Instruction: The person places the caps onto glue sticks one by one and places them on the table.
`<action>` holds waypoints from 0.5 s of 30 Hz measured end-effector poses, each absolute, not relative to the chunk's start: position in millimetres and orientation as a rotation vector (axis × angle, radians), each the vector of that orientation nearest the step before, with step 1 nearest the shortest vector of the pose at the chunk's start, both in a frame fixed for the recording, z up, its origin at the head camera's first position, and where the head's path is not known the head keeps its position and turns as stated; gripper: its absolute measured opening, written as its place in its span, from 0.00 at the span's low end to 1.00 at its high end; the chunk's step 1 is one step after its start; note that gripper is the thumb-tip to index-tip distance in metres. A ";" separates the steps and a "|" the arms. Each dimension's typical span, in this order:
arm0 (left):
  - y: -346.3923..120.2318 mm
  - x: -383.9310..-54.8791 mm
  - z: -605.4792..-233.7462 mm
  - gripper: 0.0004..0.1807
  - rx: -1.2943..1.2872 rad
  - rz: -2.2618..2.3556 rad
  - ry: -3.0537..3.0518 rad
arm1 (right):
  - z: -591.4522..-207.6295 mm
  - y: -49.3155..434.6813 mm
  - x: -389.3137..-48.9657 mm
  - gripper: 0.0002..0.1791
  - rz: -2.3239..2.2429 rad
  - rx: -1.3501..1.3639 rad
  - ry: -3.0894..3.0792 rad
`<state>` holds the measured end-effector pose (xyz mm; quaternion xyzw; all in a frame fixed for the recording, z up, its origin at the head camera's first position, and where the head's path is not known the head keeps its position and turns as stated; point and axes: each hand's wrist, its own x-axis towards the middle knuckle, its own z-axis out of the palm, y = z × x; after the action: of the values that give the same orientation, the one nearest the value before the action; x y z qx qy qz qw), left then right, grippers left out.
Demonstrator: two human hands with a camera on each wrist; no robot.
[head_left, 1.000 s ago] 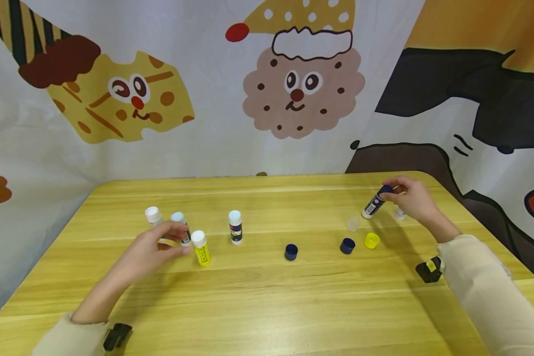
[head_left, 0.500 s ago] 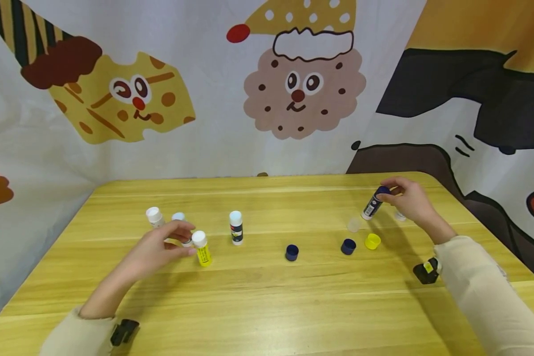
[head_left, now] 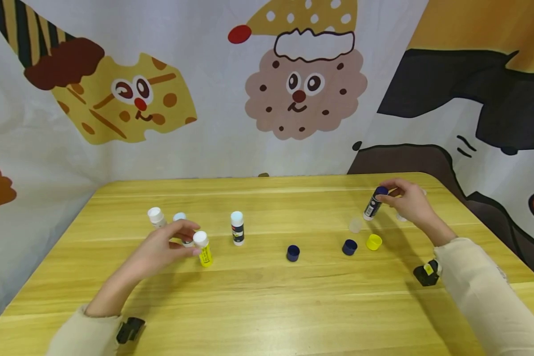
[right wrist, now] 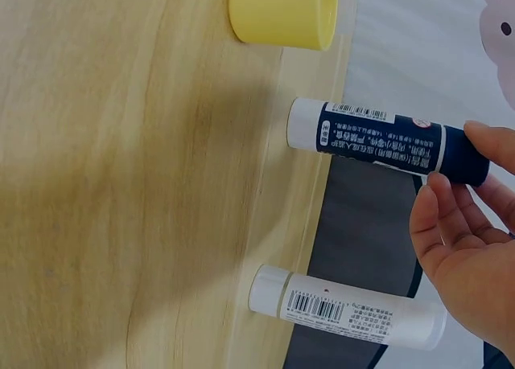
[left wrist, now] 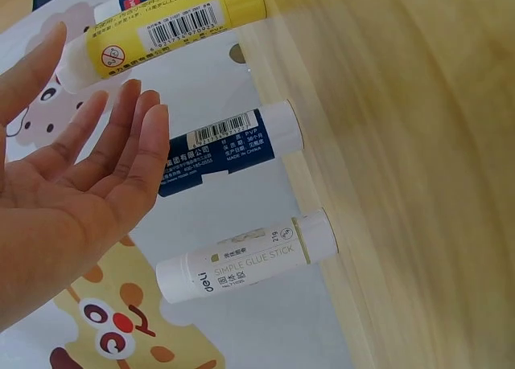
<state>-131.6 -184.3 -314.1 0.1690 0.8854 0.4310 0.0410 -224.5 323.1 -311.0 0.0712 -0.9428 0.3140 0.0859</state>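
Compared with a second ago, I see the left hand (head_left: 163, 250) has edged rightward, closer to the yellow stick (head_left: 205, 257), which stands where it did on the table (head_left: 267, 306). The right hand (head_left: 408, 203) has hardly moved, but its navy stick (head_left: 372, 206) now leans less. On the left, the fingers are loosely extended and grip nothing; the yellow stick's white top lies between thumb and fingertips in my left wrist view, though I can't tell whether they touch. Just behind these fingers stands a dark-labelled stick (left wrist: 229, 144), with a white stick (left wrist: 249, 256) beyond it. On the right, thumb and fingers pinch the navy stick at its capped top, its body slanting down from them towards the table. A second white stick (right wrist: 346, 306) stands beside it, near the palm. The yellow cap (head_left: 374, 242) sits nearer me, beside a navy cap (head_left: 349, 247).
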 end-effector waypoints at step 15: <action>-182.4 -134.0 -317.0 0.24 0.562 1.346 2.692 | -304.2 332.4 -212.4 0.25 0.930 0.239 -2.822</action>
<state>-134.0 -182.4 -317.0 0.1835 0.8785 0.4393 0.0399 -212.4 332.4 -304.2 0.0800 -0.9436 0.3111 0.0802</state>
